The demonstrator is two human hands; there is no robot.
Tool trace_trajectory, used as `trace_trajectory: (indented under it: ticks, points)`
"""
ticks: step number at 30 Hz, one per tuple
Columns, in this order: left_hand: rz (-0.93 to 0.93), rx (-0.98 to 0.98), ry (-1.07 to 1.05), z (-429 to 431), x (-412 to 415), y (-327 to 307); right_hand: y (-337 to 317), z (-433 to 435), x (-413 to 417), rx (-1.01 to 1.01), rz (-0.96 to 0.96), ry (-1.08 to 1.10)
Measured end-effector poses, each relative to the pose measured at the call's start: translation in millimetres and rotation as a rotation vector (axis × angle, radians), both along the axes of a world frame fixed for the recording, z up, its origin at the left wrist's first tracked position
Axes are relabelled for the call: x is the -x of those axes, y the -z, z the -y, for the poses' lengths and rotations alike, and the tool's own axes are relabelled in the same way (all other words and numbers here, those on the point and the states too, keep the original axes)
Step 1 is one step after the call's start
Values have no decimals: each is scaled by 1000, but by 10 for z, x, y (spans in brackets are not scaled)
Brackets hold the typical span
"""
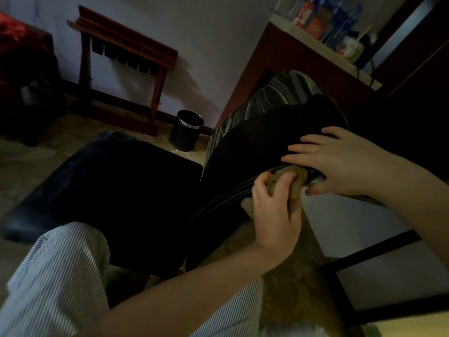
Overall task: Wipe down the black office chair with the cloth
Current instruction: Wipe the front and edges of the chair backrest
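Tan cloth (297, 176) is bunched in your left hand (274, 215), fingers curled round it, and pressed to the ribbed edge of the black office chair (255, 147) backrest. Just beyond, your right hand (340, 161) rests flat on the backrest, fingers spread, thumb just beside the cloth. Farther off, a black waste bin (185, 130) stands on the floor near a wooden rack (126, 57) by the wall.
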State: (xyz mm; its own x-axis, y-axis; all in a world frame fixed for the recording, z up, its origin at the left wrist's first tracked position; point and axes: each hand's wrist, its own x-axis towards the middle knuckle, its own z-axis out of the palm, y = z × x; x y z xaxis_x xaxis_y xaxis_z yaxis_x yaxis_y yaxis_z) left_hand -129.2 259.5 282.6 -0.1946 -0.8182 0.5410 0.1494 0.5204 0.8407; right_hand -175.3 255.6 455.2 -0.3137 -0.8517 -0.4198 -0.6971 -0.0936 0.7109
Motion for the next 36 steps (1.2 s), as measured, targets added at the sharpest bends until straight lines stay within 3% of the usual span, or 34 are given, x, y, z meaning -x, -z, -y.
trace_trajectory:
  ticks: [9, 13, 17, 22, 29, 33, 36]
  points:
    - [349, 15, 40, 256, -346, 1143, 60, -105, 36, 157, 65, -137]
    - [356, -107, 70, 205, -369, 1315, 85, -132, 44, 226, 99, -191]
    - [181, -202, 82, 150, -264, 980, 138, -173, 64, 296, 138, -233]
    - [106, 115, 30, 290, -90, 65, 217, -195, 228, 482, 97, -402]
    - [172, 452, 120, 616, 11, -511, 131, -355, 452, 686, 121, -337]
    - [257, 321, 290, 990, 213, -704, 112, -393, 520, 704, 167, -310]
    - [385, 209, 327, 1268, 405, -718, 128, -378, 539, 669, 141, -407]
